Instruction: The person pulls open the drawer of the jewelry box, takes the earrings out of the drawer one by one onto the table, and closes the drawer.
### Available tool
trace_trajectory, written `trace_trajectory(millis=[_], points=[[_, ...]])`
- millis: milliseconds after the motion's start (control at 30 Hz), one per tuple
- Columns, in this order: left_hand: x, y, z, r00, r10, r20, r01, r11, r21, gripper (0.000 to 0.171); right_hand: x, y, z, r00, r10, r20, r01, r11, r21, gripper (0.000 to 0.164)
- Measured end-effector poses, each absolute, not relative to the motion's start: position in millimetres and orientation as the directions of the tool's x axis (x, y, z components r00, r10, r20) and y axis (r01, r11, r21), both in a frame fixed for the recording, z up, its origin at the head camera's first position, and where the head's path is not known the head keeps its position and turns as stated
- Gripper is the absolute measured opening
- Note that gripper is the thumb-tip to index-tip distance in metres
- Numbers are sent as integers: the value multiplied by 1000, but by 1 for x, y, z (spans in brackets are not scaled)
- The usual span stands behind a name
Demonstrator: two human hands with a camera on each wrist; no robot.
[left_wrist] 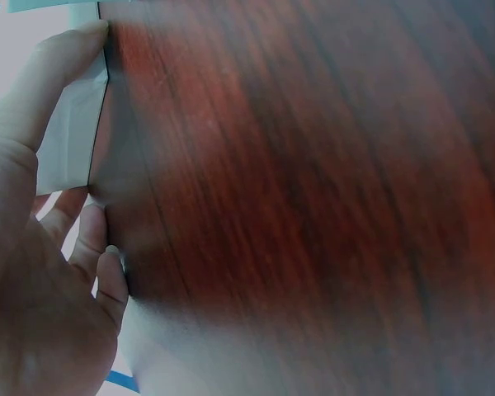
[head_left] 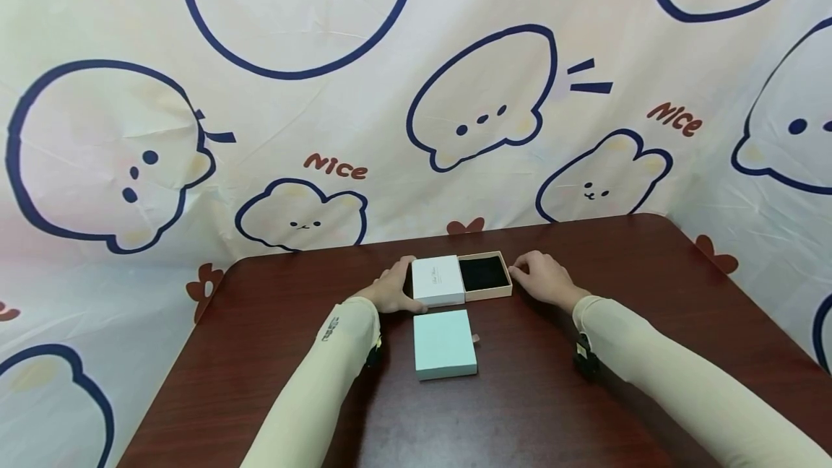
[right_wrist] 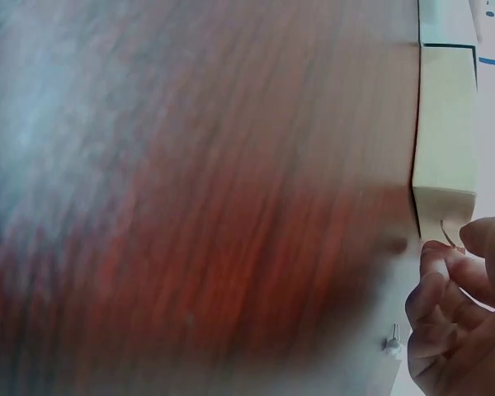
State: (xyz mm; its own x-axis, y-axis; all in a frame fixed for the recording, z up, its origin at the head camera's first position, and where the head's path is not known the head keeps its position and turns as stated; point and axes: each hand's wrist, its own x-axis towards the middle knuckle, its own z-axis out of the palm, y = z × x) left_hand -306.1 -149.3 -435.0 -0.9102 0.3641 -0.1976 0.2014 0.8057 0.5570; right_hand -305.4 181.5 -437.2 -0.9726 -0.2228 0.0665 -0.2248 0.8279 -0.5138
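A white box sleeve with small writing on top lies toward the back of the table. Its cream drawer sticks out to the right, showing a black lining. My left hand grips the sleeve's left end, thumb along the near side; the left wrist view shows the thumb against the white wall. At the drawer's right end, my right hand pinches a small ribbon pull between thumb and forefinger. The other fingers of that hand are curled.
A closed mint-green box with a small ribbon tab at its right side lies just in front of the white box. All rest on a dark red-brown wooden table. A cartoon-printed cloth hangs behind and at the sides.
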Motion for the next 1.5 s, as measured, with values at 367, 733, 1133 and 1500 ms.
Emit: trace_trajectory(millis=[367, 733, 1133, 1500], points=[[-305, -149, -435, -910, 363, -200, 202, 809, 552, 105, -309, 178, -441, -979, -197, 53, -191, 794, -577, 25], [-302, -148, -432, -907, 373, -194, 209, 800, 562, 106, -313, 178, -444, -975, -219, 43, -189, 708, -680, 23], [-303, -148, -432, -909, 366, -199, 203, 807, 555, 105, -315, 178, -450, -987, -153, -45, -54, 587, -808, 22], [-305, -148, -434, -911, 361, -200, 196, 805, 559, 105, -311, 176, -446, -984, -166, -59, -39, 528, -848, 24]])
